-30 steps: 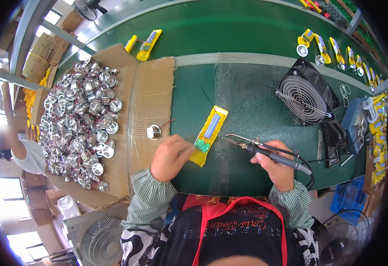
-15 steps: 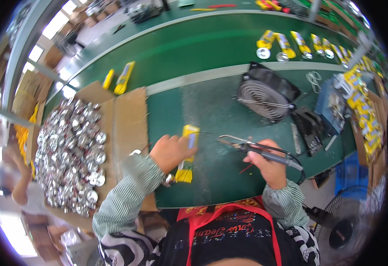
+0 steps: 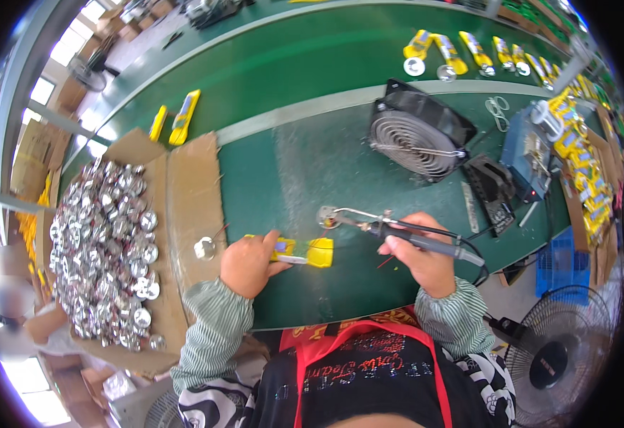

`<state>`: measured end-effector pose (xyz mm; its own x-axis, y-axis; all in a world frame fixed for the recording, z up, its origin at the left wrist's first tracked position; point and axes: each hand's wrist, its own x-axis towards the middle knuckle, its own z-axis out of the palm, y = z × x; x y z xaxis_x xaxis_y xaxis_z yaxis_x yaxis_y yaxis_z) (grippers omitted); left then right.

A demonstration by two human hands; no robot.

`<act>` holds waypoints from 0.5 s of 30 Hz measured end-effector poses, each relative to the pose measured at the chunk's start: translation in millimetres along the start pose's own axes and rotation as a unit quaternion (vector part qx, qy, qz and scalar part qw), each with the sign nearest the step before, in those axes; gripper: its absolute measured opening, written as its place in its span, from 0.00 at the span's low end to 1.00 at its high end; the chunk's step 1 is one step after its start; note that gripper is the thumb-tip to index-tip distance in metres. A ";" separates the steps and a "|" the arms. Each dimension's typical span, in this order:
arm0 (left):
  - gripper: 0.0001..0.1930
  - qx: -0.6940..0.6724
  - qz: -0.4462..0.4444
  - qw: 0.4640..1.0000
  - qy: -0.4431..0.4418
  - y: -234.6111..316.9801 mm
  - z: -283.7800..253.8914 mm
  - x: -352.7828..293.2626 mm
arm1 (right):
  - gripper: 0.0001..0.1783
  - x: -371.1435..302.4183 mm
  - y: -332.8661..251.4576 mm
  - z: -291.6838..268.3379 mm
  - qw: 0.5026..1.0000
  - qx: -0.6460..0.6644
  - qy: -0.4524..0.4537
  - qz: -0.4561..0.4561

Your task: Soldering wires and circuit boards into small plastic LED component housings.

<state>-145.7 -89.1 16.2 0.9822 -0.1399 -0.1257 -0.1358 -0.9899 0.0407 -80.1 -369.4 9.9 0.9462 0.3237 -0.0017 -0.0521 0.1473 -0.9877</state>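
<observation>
At the left of the frame lies a heap of silver reflectors point(image 3: 108, 250). Left of lower centre, your left hand point(image 3: 247, 265) pinches the yellow casing point(image 3: 319, 252), its right end exposed. Near centre, a lone reflector point(image 3: 327, 217) meets the soldering iron's point(image 3: 426, 243) tip in view; right of centre, your right hand point(image 3: 427, 262) wraps the handle.

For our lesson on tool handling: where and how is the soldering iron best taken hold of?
By its grey handle, probably, coming from the right: this thick end points right, where the right hand grips it, while the slim metal end points left.
</observation>
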 end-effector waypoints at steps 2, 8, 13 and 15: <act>0.21 -0.073 0.002 0.997 0.018 -2.6 -0.5 -2.9 | 0.09 0.0 -0.8 -0.5 1.000 0.000 -0.013 0.014; 0.14 -0.312 0.098 0.933 0.153 -14.5 22.9 -13.2 | 0.08 -3.5 1.2 8.8 0.999 -0.011 -0.033 0.040; 0.07 -0.494 -0.113 0.859 0.071 3.5 27.4 -14.0 | 0.09 -8.3 1.5 16.6 0.998 -0.020 -0.051 0.033; 0.05 -0.538 -0.198 0.819 0.037 6.6 28.9 -14.8 | 0.09 -9.5 1.2 19.0 0.997 -0.037 -0.062 0.033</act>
<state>-164.8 -94.2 -10.3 0.9318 0.2281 -0.2823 0.3500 -0.3591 0.8652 -95.2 -354.6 11.7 0.8943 0.4446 -0.0512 -0.0843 0.0548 -0.9949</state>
